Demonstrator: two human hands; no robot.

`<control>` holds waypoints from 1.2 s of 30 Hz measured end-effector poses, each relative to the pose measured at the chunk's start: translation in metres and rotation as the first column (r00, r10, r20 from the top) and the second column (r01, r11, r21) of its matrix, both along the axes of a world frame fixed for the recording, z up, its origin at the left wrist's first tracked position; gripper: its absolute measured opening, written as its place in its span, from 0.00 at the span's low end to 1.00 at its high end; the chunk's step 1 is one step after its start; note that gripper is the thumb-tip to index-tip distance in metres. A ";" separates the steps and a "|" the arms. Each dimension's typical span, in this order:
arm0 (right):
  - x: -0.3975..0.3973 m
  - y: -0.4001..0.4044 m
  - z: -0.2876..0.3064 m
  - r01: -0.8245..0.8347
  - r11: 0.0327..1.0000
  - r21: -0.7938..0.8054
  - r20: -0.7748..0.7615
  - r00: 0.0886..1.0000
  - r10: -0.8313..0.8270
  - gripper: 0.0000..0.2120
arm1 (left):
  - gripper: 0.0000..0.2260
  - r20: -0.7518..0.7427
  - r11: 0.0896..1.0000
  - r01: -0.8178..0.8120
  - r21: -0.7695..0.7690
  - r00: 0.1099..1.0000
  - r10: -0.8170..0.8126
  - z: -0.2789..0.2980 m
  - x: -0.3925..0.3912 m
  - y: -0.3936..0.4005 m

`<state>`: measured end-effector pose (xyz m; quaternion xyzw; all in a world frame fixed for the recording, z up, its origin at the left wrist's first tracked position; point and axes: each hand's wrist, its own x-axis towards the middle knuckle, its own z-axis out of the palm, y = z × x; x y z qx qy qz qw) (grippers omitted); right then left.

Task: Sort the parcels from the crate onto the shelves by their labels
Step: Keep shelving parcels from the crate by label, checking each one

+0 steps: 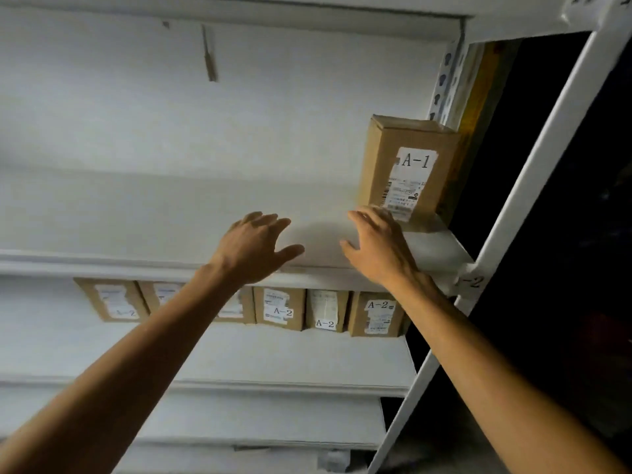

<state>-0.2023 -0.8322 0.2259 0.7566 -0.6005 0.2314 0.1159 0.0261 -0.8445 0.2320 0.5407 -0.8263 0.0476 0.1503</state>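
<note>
A cardboard parcel labelled A-1 (pixel 407 169) stands upright at the right end of the upper white shelf (pixel 171 206). My right hand (pixel 376 246) hovers just left of and below it, fingers spread and holding nothing; its fingertips are near the parcel's lower left corner. My left hand (pixel 254 249) is stretched out over the same shelf further left, open and empty. On the shelf below (pixel 273 350) stands a row of several cardboard parcels labelled A-2 (pixel 280 309). The crate is out of view.
A white upright post (pixel 533 159) of the rack slants along the right side, with darkness beyond it. A marker reading "-2" (pixel 473 281) sits on the shelf edge by the post. More white shelves (pixel 239 419) lie lower down.
</note>
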 end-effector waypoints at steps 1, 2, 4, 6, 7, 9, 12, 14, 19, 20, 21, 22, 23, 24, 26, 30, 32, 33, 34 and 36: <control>0.017 -0.002 -0.004 -0.037 0.999 -0.017 -0.006 0.999 0.037 0.22 | 0.33 0.016 0.999 -0.040 -0.001 0.999 0.040 -0.003 0.021 0.011; 0.038 -0.003 -0.009 -0.082 0.996 -0.028 -0.002 0.997 0.082 0.22 | 0.34 0.025 0.996 -0.089 0.006 0.996 0.089 -0.007 0.044 0.023; 0.088 -0.002 -0.020 -0.196 0.980 -0.040 0.009 0.981 0.196 0.21 | 0.36 0.013 0.978 -0.206 0.022 0.978 0.206 -0.017 0.094 0.051; 0.144 0.008 -0.030 -0.329 0.944 -0.027 0.017 0.944 0.330 0.19 | 0.38 -0.007 0.945 -0.327 0.024 0.945 0.327 -0.025 0.143 0.090; 0.174 0.016 -0.035 -0.405 0.914 -0.013 0.027 0.914 0.405 0.18 | 0.38 -0.005 0.918 -0.395 0.029 0.919 0.395 -0.028 0.167 0.114; 0.233 0.040 -0.045 -0.539 0.842 0.023 0.049 0.842 0.537 0.17 | 0.33 0.015 0.846 -0.530 0.055 0.848 0.530 -0.036 0.208 0.164; 0.312 0.095 -0.057 -0.693 0.710 0.127 0.013 0.716 0.698 0.20 | 0.31 0.060 0.714 -0.696 0.078 0.718 0.694 -0.047 0.258 0.251; 0.354 0.136 -0.066 -0.767 0.604 0.216 -0.020 0.615 0.788 0.25 | 0.31 0.093 0.618 -0.781 0.094 0.624 0.776 -0.053 0.282 0.312; 0.441 0.250 -0.097 -0.895 0.304 0.327 -0.033 0.310 0.950 0.31 | 0.32 0.143 0.282 -0.945 0.165 0.306 0.941 -0.071 0.313 0.480; 0.454 0.275 -0.103 -0.906 0.247 0.345 -0.039 0.249 0.968 0.31 | 0.31 0.135 0.203 -0.962 0.182 0.229 0.964 -0.075 0.313 0.514; 0.466 0.300 -0.108 -0.911 0.191 0.365 -0.044 0.188 0.981 0.31 | 0.31 0.125 0.119 -0.973 0.199 0.146 0.981 -0.080 0.311 0.547; 0.476 0.325 -0.112 -0.913 0.137 0.385 -0.049 0.128 0.991 0.32 | 0.32 0.120 0.034 -0.976 0.215 0.061 0.991 -0.085 0.307 0.578; 0.487 0.351 -0.117 -0.912 0.081 0.401 -0.053 0.065 0.996 0.32 | 0.32 0.118 -0.047 -0.972 0.229 -0.020 0.993 -0.090 0.302 0.609; 0.495 0.378 -0.122 -0.910 0.022 0.413 -0.056 -0.001 0.998 0.33 | 0.33 0.115 -0.124 -0.960 0.249 -0.098 0.989 -0.096 0.294 0.638; 0.508 0.429 -0.129 -0.893 -0.103 0.438 -0.031 -0.129 0.991 0.33 | 0.33 0.116 -0.263 -0.916 0.304 -0.238 0.964 -0.106 0.273 0.689; 0.520 0.519 -0.140 -0.818 -0.327 0.474 0.011 -0.366 0.930 0.34 | 0.33 0.088 -0.478 -0.784 0.396 -0.485 0.870 -0.123 0.217 0.762; 0.520 0.562 -0.142 -0.749 -0.451 0.486 0.034 -0.499 0.866 0.34 | 0.33 0.091 -0.592 -0.689 0.419 -0.617 0.782 -0.129 0.184 0.792; 0.519 0.582 -0.142 -0.705 -0.511 0.493 0.048 -0.564 0.824 0.34 | 0.33 0.102 -0.651 -0.631 0.422 -0.680 0.726 -0.130 0.168 0.804; 0.518 0.600 -0.142 -0.658 -0.563 0.501 0.059 -0.623 0.780 0.34 | 0.33 0.110 -0.705 -0.569 0.424 -0.740 0.663 -0.132 0.152 0.814; 0.515 0.629 -0.142 -0.576 -0.632 0.519 0.058 -0.714 0.698 0.33 | 0.33 0.109 -0.778 -0.440 0.449 -0.837 0.537 -0.132 0.120 0.826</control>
